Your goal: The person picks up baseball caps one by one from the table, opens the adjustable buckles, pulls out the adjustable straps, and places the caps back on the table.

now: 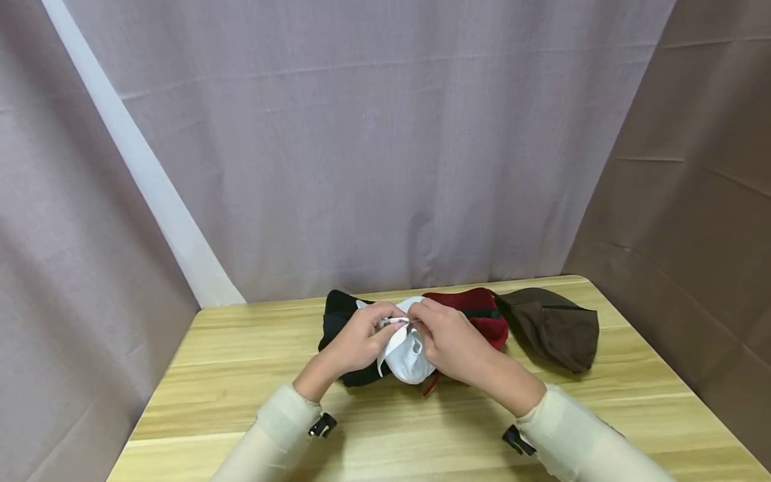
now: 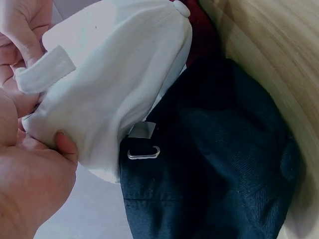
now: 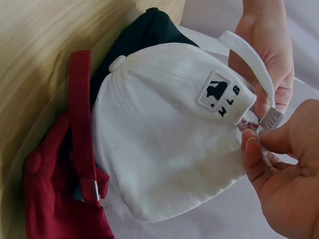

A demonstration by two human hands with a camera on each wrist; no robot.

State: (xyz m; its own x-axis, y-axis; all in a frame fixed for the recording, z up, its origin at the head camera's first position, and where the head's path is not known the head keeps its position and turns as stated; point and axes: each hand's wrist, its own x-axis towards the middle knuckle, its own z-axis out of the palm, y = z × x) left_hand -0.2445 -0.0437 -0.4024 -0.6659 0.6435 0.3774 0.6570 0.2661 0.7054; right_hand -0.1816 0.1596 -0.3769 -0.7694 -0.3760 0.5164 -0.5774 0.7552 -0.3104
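Observation:
A white baseball cap is between my two hands, its back turned toward me. In the right wrist view, a small dark logo and letters mark the white cap, and its strap loops up from a metal buckle. My right hand pinches the strap at the buckle. My left hand grips the cap's back edge; in the left wrist view its fingers curl against the fabric. The strap's free end sticks out beside the hands.
A black cap lies left of the white one, its buckle showing. On the right are a dark red cap with a loose strap and a brown cap. They rest near the back of the wooden table, before a curtain.

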